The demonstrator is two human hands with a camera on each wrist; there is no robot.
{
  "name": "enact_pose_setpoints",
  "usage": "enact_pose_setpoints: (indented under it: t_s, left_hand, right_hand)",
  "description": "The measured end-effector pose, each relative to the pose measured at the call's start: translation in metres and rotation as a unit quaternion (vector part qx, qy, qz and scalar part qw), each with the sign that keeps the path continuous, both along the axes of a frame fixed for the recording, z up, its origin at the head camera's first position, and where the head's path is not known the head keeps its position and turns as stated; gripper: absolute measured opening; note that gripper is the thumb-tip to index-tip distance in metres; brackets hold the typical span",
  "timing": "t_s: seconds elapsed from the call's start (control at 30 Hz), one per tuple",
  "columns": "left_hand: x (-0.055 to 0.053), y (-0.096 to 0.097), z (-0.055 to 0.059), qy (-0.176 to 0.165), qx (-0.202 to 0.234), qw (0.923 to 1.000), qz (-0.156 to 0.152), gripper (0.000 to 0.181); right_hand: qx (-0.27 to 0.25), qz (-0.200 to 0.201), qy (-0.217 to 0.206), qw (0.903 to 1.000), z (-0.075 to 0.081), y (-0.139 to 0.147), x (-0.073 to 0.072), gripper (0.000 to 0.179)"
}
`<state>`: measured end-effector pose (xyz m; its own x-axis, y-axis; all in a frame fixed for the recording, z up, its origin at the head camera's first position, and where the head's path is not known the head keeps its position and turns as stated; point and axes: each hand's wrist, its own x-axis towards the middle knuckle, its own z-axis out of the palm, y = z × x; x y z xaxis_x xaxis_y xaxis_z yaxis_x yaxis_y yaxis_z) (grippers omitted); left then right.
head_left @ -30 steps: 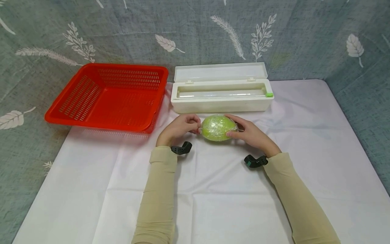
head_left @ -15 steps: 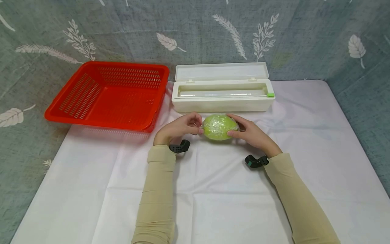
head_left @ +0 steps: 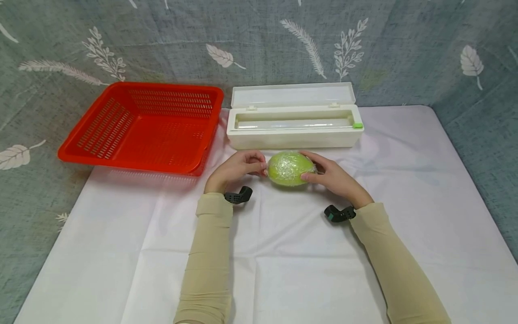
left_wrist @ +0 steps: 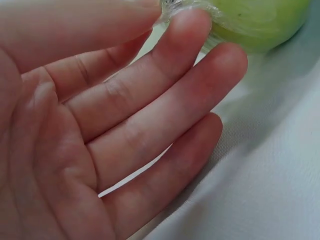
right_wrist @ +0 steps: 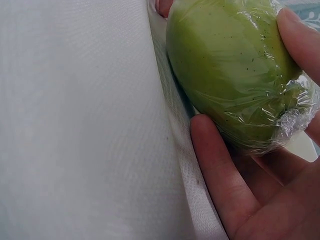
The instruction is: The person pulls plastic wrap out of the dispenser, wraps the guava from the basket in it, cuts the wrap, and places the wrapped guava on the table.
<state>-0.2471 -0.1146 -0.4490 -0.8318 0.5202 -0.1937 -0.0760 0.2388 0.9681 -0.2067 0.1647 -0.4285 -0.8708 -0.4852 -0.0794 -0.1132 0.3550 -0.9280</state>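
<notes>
An oval green fruit (head_left: 289, 168) with small dark specks, tightly wrapped in clear cling film, lies low over the white cloth between my hands. My right hand (head_left: 333, 177) grips its right end, thumb on one side and fingers on the other. In the right wrist view, bunched cling film (right_wrist: 295, 117) gathers at that end, close to my palm. My left hand (head_left: 238, 168) is at the fruit's left tip. There, the left wrist view shows a gathered tail of cling film (left_wrist: 187, 5) pinched at my thumb and index finger, while the other fingers extend loosely.
A white cling film dispenser box (head_left: 295, 138) stands just behind the fruit, its lid (head_left: 293, 95) raised and a roll inside. At the back left sits a red slotted plastic basket (head_left: 162, 135). A leaf-patterned grey-green cloth (head_left: 259, 40) hangs behind the table.
My left hand's thumb has shifted slightly at the fruit's left tip, and its wrist has moved a little to the left. The right hand's grip on the fruit stays the same.
</notes>
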Motion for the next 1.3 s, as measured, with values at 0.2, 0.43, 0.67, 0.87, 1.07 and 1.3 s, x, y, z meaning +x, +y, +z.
enact_pose_setpoints:
  t_s: [0.2, 0.43, 0.67, 0.87, 1.07, 1.3]
  left_hand:
    - [-0.001, 0.001, -0.004, -0.015, 0.017, 0.9996, 0.017, 0.02]
    - [-0.002, 0.006, -0.004, -0.026, 0.016, 0.9991, 0.028, 0.02]
    - [-0.001, 0.011, -0.002, -0.023, -0.008, 0.9988, 0.044, 0.017]
    - [0.0, 0.011, 0.001, 0.013, -0.041, 0.9978, 0.05, 0.014]
    - [0.003, -0.001, 0.011, -0.045, 0.0, 0.9982, 0.04, 0.019]
    - [0.004, -0.01, 0.014, -0.062, 0.014, 0.9978, -0.019, 0.024]
  right_hand:
    - [0.0, -0.001, -0.002, 1.0, 0.001, 0.0, 0.0, 0.063]
    - [0.007, -0.001, 0.004, 1.0, 0.001, 0.0, 0.0, 0.063]
    - [0.006, -0.001, 0.007, 1.0, -0.009, 0.003, -0.005, 0.064]
    - [0.013, 0.0, 0.014, 0.9998, -0.027, 0.006, -0.012, 0.066]
    - [0.008, -0.002, 0.023, 0.9997, -0.029, 0.007, -0.013, 0.066]
    - [0.006, -0.006, 0.017, 0.9998, -0.03, 0.007, -0.014, 0.066]
